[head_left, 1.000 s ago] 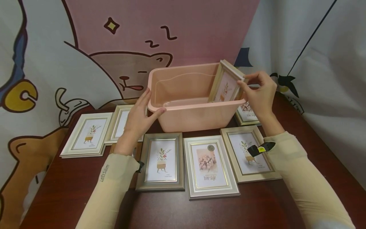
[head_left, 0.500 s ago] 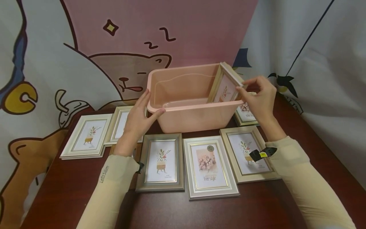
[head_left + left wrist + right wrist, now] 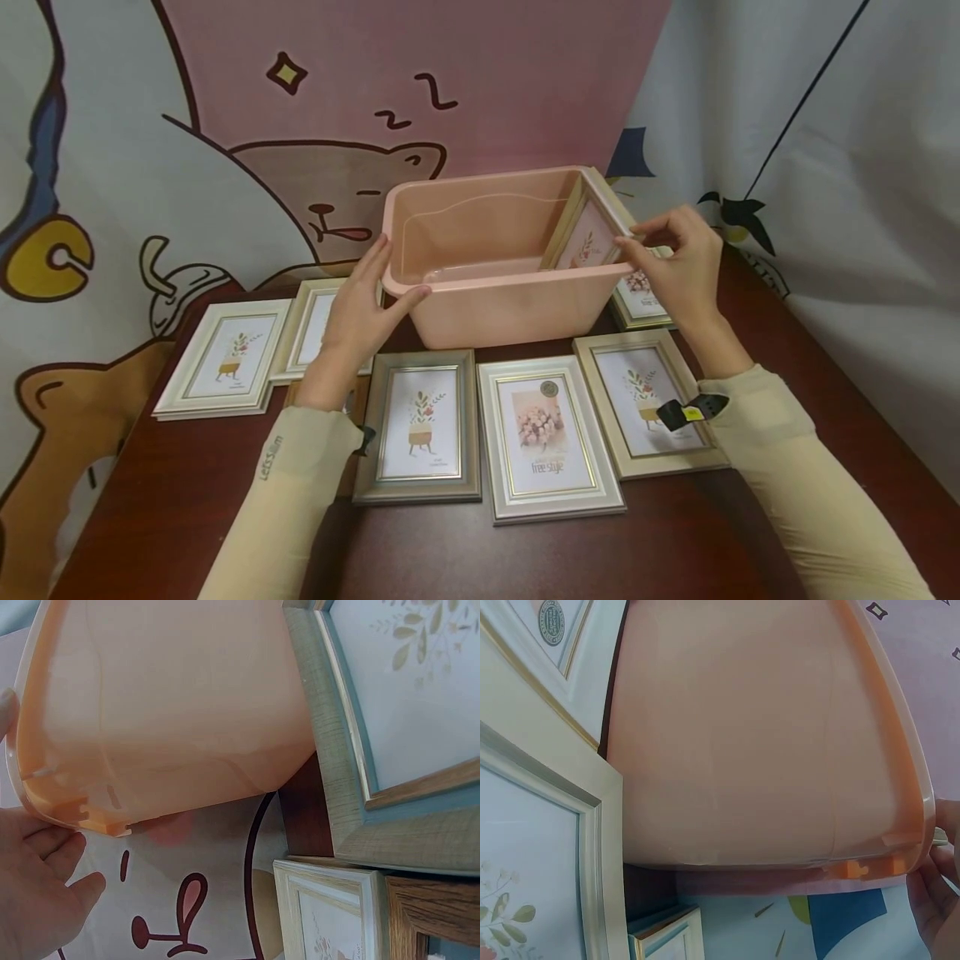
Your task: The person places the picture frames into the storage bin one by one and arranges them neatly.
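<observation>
A pink plastic bin [image 3: 517,308] stands at the back of the table. My left hand [image 3: 360,312] rests on its left front corner, thumb along the front rim and the other fingers against the left side. At the right end my right hand [image 3: 682,250] pinches the upper edge of a cream picture frame [image 3: 568,225] between thumb and fingers. That frame leans inside against the right wall, a potted-plant print facing left, its top edge close to rim level. Its lower part is hidden by the bin's front wall. In the right wrist view the fingers [image 3: 930,889] sit by the rim.
In front of the bin lie a grey-green frame [image 3: 366,450], a white frame [image 3: 498,492] and a beige frame [image 3: 626,465]. Left are stacked white frames [image 3: 176,400], a cream frame [image 3: 285,354] and a wooden frame [image 3: 405,922]. Another frame [image 3: 637,287] lies behind the right hand.
The picture frame in my right hand has sunk lower into the bin, and the right hand has gone down with it. My left hand stays at the bin's corner.
</observation>
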Tool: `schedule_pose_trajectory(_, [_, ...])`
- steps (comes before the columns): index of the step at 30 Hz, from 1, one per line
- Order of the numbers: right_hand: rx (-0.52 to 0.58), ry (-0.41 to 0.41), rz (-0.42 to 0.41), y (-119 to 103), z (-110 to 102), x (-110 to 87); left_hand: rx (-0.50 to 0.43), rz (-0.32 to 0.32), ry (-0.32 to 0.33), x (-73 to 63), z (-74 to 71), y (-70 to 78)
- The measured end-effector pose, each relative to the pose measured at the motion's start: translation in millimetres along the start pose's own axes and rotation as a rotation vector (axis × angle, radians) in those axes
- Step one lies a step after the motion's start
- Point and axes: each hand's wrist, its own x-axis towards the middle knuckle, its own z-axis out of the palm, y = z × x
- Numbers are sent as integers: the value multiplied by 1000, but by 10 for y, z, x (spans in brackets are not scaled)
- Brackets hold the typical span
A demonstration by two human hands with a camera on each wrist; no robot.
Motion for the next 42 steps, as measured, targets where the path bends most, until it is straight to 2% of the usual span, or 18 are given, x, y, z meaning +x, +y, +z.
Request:
schedule_pose_trajectory(17, [93, -62, -1, 64, -126, -29, 1, 2, 4, 16, -1, 1])
schedule_pose_trajectory(25, [38, -37, 27, 95, -215, -90, 1, 6, 8, 17, 0, -1])
schedule_pose_trajectory(29, [-1, -55, 53, 143, -323, -162, -9, 7, 3, 8, 10, 3])
schedule_pose_trajectory(34, [-39, -118, 128, 235, -473, -258, -15, 18, 6, 8, 14, 8])
schedule_pose_trajectory(38, [-76, -195, 255, 340, -570, -344, -16, 13, 4, 6, 5, 3])
schedule_pose_trajectory(42, [-140, -315, 400, 451, -658, -417, -11, 6, 0, 4, -5, -9])
